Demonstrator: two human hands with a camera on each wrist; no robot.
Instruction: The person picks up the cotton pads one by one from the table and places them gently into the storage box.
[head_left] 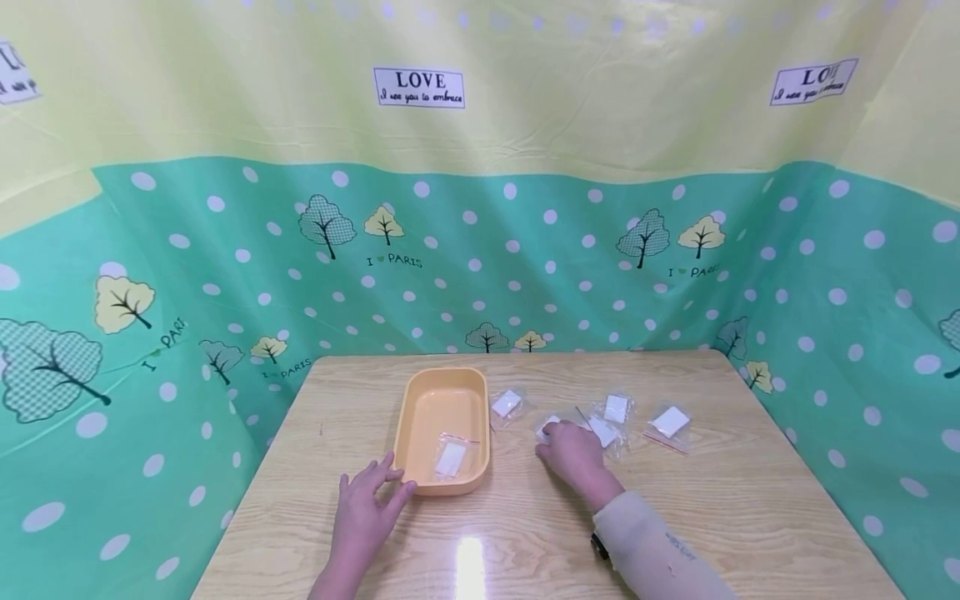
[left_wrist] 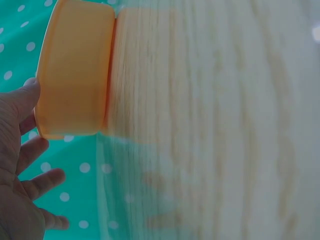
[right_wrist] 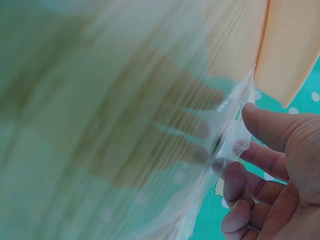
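Wood-grain table [head_left: 720, 517]: six white-filled clear-plastic packets [head_left: 670, 422], one pinched by right fingers [right_wrist: 265, 157]; one orange tray [head_left: 444, 402] is touched by spread left fingers [head_left: 384, 475].

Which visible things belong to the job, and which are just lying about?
In the job:
orange tray, touched by the left hand
clear plastic bag, held by the right hand
second bag, inside the tray
loose bags nearby, probably

Just there:
wood-grain table
polka-dot cloth

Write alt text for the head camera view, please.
A person's right hand touches one of several small clear bags on a wooden table, while the left hand touches an orange tray holding another bag. Polka-dot cloth hangs behind.
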